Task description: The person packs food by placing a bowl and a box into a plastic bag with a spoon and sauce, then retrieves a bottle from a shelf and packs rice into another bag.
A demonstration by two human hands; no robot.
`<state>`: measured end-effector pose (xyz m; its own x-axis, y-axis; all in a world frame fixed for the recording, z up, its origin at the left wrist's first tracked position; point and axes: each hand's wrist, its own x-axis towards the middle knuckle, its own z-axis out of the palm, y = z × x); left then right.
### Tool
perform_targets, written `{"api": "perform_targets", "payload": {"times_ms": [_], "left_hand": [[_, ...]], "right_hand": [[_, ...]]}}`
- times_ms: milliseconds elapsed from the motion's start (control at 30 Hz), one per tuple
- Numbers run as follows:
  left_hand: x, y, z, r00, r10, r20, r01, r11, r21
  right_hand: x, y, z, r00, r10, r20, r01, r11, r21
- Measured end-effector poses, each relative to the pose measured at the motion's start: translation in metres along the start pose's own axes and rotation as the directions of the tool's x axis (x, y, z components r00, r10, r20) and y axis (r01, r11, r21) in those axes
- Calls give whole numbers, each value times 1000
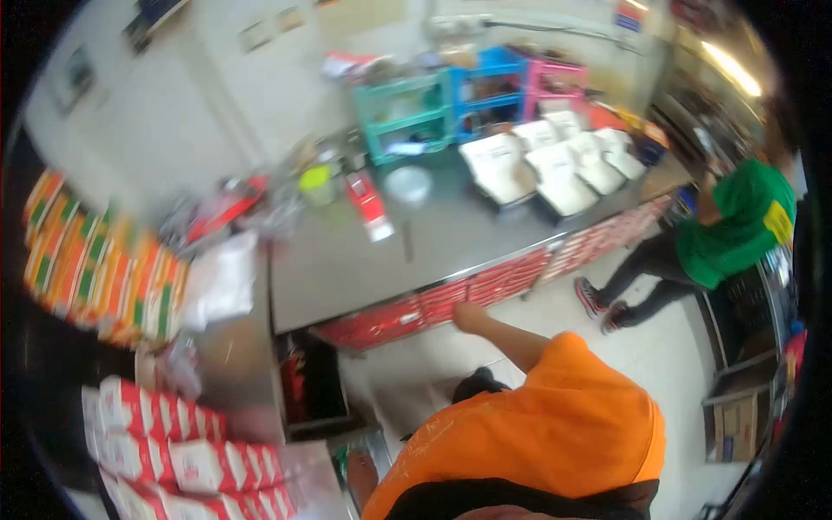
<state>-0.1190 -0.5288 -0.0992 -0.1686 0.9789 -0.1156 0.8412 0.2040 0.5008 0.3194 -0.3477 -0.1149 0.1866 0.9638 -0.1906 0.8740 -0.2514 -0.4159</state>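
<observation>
My right hand (469,318) reaches forward from an orange sleeve, its fingers curled in and nothing showing in them. It overlaps the front of the metal worktable (347,277) in this view, beside stacked red flat packs (446,302) under the tabletop. My left hand (360,472) hangs low at the bottom, blurred and partly cut off by my orange shirt (529,425); its fingers do not show clearly. A small green item (342,461) lies right beside it, near the side counter's edge.
White open boxes (559,178) stand on the worktable, near a red-and-white carton (370,206), a clear bowl (407,185) and a teal rack (405,113). Red-and-white boxes (204,464) and striped packs (104,269) line the left. A person in green (732,221) stands at right.
</observation>
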Motion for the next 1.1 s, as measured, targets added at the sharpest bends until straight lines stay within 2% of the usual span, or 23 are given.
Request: {"api": "perform_targets", "payload": {"times_ms": [33,67,100,133,167,200,233,267,300,367,400,500,567,633,733,767,800,867,900,967,1033,1067,1100], "left_hand": [[27,5,16,990,62,127,-74,993,88],[55,15,32,962,112,248,-156,974,166],[78,32,49,944,48,328,-108,980,166],[99,54,66,935,96,341,-159,974,161],[119,75,84,882,112,458,-213,961,176],[138,96,104,817,117,565,-266,945,190],[154,118,127,741,112,662,-319,927,200],[167,141,157,727,144,671,-353,917,186],[171,171,177,648,142,748,-415,890,190],[166,240,221,406,103,908,-597,782,178],[153,279,238,284,70,956,-682,715,150],[99,387,273,0,-49,999,-879,476,24],[64,444,286,-99,-136,986,-943,330,-49],[36,488,297,-158,-198,967,-970,212,-115],[13,510,354,-261,-262,929,-965,41,-260],[9,505,391,-144,-264,954,-989,20,-143],[7,510,416,-152,-263,953,-988,7,-156],[8,528,451,-261,-169,950,-964,3,-265],[7,544,448,-269,-195,943,-960,-19,-278],[-11,625,408,-213,-221,952,-972,146,-183],[-25,657,436,-251,-278,927,-968,43,-249],[-32,668,455,-259,-302,918,-958,-42,-284],[-42,680,473,-267,-320,909,-942,-111,-316]], "right_hand": [[-1,70,-2,988,112,-107,-107,993,48],[-24,124,-16,918,312,-244,-273,945,181],[-56,174,-31,917,331,-223,-330,943,46],[-83,227,-26,808,559,-187,-548,829,111],[-109,314,24,797,589,-131,-596,803,-17],[-171,303,-23,742,670,21,-653,730,-201],[-218,312,-33,680,726,102,-695,683,-225],[-260,314,-45,602,755,262,-689,656,-308],[-306,325,-24,527,834,165,-810,552,-198],[-388,320,2,383,908,168,-917,397,-52],[-416,303,1,237,928,286,-970,241,24],[-458,279,29,79,910,406,-992,32,121],[-463,266,40,51,897,440,-981,-37,189],[-453,262,45,65,890,451,-962,-65,266],[-428,269,46,119,891,437,-913,-75,402],[-420,273,45,135,894,428,-894,-76,441],[-412,280,44,150,897,416,-877,-74,475],[-402,293,45,157,904,397,-840,-89,536],[-400,299,47,158,905,396,-825,-99,556],[-394,306,53,164,898,408,-827,-100,553],[-387,323,66,244,883,402,-870,16,493],[-377,327,76,245,891,381,-848,7,529],[-360,323,53,134,939,316,-711,-131,691]]}}
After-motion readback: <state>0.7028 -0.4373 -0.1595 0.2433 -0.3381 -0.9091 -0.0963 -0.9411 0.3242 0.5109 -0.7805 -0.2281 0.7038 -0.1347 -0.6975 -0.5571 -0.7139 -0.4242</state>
